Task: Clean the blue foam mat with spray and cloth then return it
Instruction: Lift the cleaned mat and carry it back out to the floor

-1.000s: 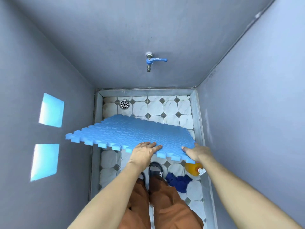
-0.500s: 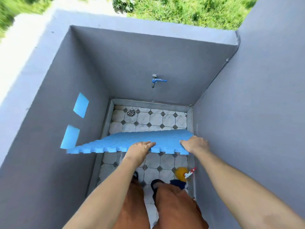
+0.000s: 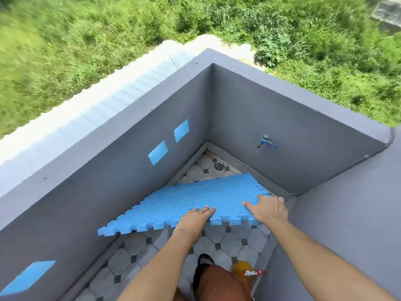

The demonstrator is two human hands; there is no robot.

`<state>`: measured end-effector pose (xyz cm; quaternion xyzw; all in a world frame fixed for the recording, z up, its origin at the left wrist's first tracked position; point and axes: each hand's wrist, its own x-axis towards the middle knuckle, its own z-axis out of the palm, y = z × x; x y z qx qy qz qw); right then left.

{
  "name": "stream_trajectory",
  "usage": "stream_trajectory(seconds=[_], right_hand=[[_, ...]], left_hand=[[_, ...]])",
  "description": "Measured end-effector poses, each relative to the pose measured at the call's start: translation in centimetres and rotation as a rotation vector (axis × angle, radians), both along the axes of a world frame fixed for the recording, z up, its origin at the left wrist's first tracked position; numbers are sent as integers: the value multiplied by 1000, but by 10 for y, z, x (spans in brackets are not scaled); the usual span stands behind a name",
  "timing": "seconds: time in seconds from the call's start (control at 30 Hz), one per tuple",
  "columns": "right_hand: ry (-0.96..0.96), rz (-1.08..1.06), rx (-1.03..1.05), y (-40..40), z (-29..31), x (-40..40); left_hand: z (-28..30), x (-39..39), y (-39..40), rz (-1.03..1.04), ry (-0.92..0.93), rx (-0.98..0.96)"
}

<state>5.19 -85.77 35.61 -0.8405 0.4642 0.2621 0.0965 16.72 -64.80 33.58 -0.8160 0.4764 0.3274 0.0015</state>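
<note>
At 6 o'clock, one sandalled foot (image 3: 202, 265) and one yellow spray bottle (image 3: 242, 270) are seen on the tiled floor (image 3: 138, 253). Above them, one blue foam mat (image 3: 195, 203) is held clear of the floor, roughly level, by its near toothed edge. The left hand (image 3: 195, 217) is laid on top at the edge's middle, fingers straight; whether the thumb is curled beneath cannot be told. The right hand (image 3: 268, 209) is clamped on the corner at 3 o'clock. The mat extends away towards 11 o'clock. Beyond it, one drain (image 3: 218, 165) and one tap (image 3: 266, 143) are seen. Three blue patches (image 3: 158, 153) are counted on the wall at 9 o'clock.
</note>
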Motion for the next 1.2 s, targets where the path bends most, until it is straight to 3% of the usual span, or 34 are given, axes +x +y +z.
stream_trajectory(seconds=[0.4, 0.63, 0.9, 1.2], right_hand=[[-36, 474, 29, 168, 18, 56], [-58, 697, 39, 283, 30, 30], [0, 958, 116, 438, 41, 7], [36, 1377, 205, 603, 12, -10]], left_hand=[[31, -49, 203, 479, -4, -66], [40, -133, 311, 722, 13, -53], [51, -234, 436, 1139, 53, -100], [13, -329, 536, 1599, 4, -86]])
